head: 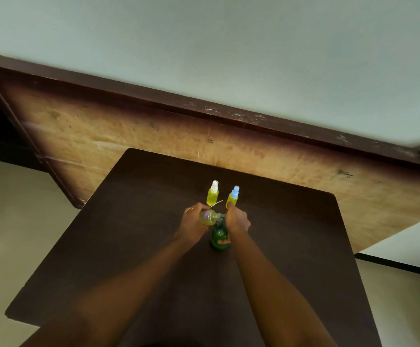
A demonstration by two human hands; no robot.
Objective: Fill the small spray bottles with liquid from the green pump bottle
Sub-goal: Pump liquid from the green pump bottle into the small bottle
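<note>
Head view: translucent dark-green pump bottle (217,237)

Beneath the grip spreads a dark brown table (154,259). Beyond the grip, past the table's far edge, a large worn wooden board (129,136) with a dark rim stands against a pale grey-green wall (229,46). Beige floor (16,209) shows to the left and right of the grip, in dim, soft light.

The left hand (191,221) holds a small bottle (209,217) sideways against the green pump bottle (219,237), which the right hand (237,219) grips.
</note>
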